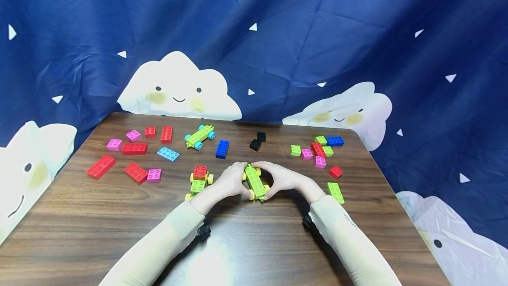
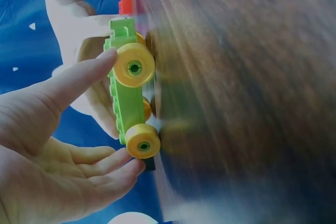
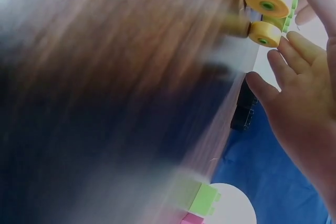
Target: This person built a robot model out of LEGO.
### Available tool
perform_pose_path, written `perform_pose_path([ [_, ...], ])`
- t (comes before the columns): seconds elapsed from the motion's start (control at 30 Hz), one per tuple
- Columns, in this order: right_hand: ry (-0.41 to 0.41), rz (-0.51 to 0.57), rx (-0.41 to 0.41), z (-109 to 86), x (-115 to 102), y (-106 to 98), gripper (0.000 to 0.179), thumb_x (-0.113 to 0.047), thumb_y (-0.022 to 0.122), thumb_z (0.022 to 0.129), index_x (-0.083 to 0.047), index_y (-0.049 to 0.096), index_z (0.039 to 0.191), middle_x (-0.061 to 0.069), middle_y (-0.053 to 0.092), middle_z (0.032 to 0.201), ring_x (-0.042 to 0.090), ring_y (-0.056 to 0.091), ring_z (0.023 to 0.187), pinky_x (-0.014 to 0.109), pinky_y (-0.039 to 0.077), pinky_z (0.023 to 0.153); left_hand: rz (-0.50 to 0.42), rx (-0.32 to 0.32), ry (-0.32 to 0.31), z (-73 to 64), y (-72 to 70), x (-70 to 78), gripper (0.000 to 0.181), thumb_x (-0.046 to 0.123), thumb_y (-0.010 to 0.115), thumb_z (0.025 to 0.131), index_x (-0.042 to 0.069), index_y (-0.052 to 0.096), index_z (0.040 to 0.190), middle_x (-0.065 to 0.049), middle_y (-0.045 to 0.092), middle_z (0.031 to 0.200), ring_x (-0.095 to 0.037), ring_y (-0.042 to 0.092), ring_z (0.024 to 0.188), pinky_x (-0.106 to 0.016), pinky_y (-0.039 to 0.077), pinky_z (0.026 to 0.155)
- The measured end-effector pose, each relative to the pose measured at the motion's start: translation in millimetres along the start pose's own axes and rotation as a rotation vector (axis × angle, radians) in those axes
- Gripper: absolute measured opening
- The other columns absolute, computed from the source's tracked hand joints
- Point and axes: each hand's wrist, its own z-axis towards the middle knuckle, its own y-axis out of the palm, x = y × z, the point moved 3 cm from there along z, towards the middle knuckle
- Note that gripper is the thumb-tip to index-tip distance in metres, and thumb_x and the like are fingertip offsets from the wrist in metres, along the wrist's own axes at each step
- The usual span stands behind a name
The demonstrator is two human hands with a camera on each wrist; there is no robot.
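A lime-green wheeled car base (image 1: 255, 182) with yellow wheels (image 2: 134, 65) stands on the table between both hands. From its left side my left hand (image 1: 230, 181) holds it, thumb by the near wheel and fingers by the far one. My right hand (image 1: 281, 177) curves round the opposite side, thumb at the near end, fingers toward the far end. Just left of my left hand is a second green car with yellow wheels, bearing a green brick (image 1: 198, 186) and a red brick (image 1: 200, 172).
Behind stands a green car base with light-blue wheels (image 1: 200, 136), near a dark-blue brick (image 1: 222, 149) and black bricks (image 1: 255, 144). Red and pink bricks (image 1: 135, 148) lie at left with a light-blue one (image 1: 168, 153). Several mixed bricks (image 1: 318, 149) and a green brick (image 1: 335, 192) lie at right.
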Motion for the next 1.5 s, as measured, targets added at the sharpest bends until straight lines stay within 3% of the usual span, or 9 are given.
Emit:
perform_pose_path([
  [0.3,0.028,-0.023,0.024,-4.9,-6.0,-0.6,0.105,-0.028,0.091,0.062,0.001,0.036,0.147,0.019,0.042,0.148,0.033,0.040,0.137,0.049,0.035,0.113,-0.007,-0.018,0.064,0.8,0.0,3.3,0.096,0.024,0.092,0.064,-0.007,0.042,0.141,-0.023,0.051,0.139,-0.036,0.050,0.127,-0.048,0.042,0.106],
  [0.63,0.050,-0.055,0.110,-18.1,-4.9,1.2,0.102,-0.031,0.092,0.060,0.003,0.041,0.141,0.020,0.048,0.142,0.033,0.046,0.132,0.049,0.038,0.111,-0.015,-0.063,0.142,10.2,5.0,4.9,0.095,0.021,0.091,0.065,-0.007,0.042,0.141,-0.023,0.050,0.141,-0.033,0.048,0.131,-0.043,0.040,0.110],
  [0.93,0.118,-0.058,0.138,-22.8,-3.4,0.6,0.103,-0.033,0.092,0.062,0.004,0.040,0.142,0.021,0.046,0.143,0.033,0.045,0.132,0.049,0.037,0.111,-0.023,-0.065,0.159,16.1,4.6,7.6,0.097,0.023,0.092,0.064,-0.010,0.042,0.141,-0.025,0.049,0.141,-0.034,0.046,0.133,-0.042,0.039,0.111],
  [1.5,0.115,-0.016,0.137,-28.6,-8.6,1.2,0.102,-0.032,0.091,0.064,0.005,0.039,0.143,0.023,0.044,0.145,0.037,0.042,0.135,0.052,0.035,0.112,-0.047,-0.051,0.160,16.1,8.3,7.1,0.097,0.020,0.093,0.062,-0.009,0.043,0.140,-0.024,0.050,0.140,-0.034,0.048,0.131,-0.042,0.039,0.111],
])
